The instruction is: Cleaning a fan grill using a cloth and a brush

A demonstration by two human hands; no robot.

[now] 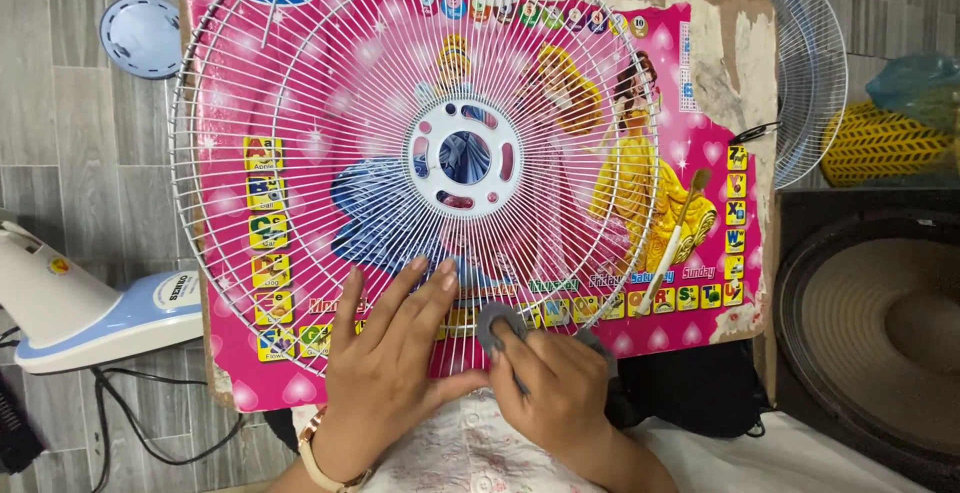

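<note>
White wire makes up the fan guard [415, 158], and from your head camera, the only view, it lies flat and face-up on a pink cartoon board [660, 103] that serves as a low table over the grey tiled floor [90, 153]. Lying flat like that, the guard has its near rim right in front of you, within easy reach of both hands.

Your left hand [385, 373] rests palm-down on that near rim, fingers [400, 293] spread out over the wires, which looks like a way to pin the guard so it cannot slide or spin.

Your right hand [560, 393] sits just beside it, fingers curled and pinching a small grey cloth [497, 325] against the rim wires.

A thin brush [675, 238] lies on the right part of the board, partly over the guard's edge, close enough to grab. A second guard [800, 63] leans off the board's far right corner, apart from the one under your hands. On the floor to your left stands the fan's white-and-blue base [80, 308], and a round blue cap [142, 35] lies further off.
</note>
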